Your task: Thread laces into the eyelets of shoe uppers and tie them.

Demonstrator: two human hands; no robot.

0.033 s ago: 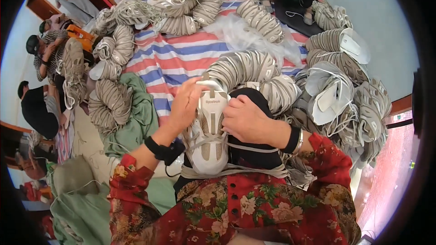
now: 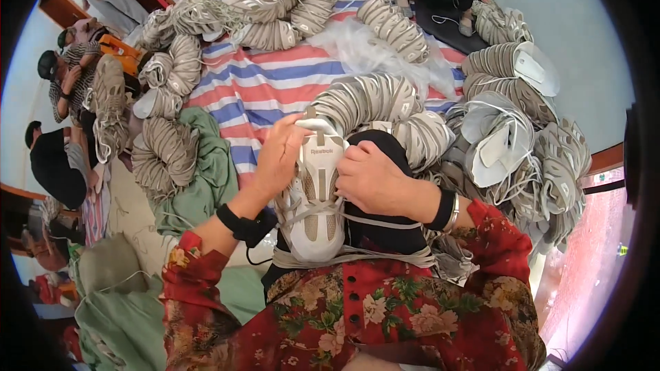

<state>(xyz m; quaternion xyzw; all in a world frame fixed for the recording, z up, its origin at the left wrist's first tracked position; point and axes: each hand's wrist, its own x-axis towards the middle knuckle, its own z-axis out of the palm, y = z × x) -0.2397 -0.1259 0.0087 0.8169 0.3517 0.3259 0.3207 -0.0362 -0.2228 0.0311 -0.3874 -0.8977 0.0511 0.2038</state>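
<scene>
A white and beige shoe upper [image 2: 322,165] lies over my lap, its toe toward me. My left hand [image 2: 280,154] is closed on its far left side, fingertips at the top of the tongue and the opening. My right hand [image 2: 378,180] is curled, its fingertips pressed together at the upper's right edge; the small part pinched there is hidden. Flat beige laces [image 2: 313,211] cross the front of the upper, and a strand [image 2: 385,222] runs off to the right below my right hand. Black trousers [image 2: 378,151] show beside the upper.
Just beyond my hands curves a row of nested shoe uppers [image 2: 371,103]. More bundles [image 2: 498,141] stand at the right, another [image 2: 165,158] at the left by green cloth [image 2: 206,172]. A striped sheet [image 2: 268,82] covers the floor, with clear plastic [image 2: 350,48]. Other people [image 2: 62,165] sit around.
</scene>
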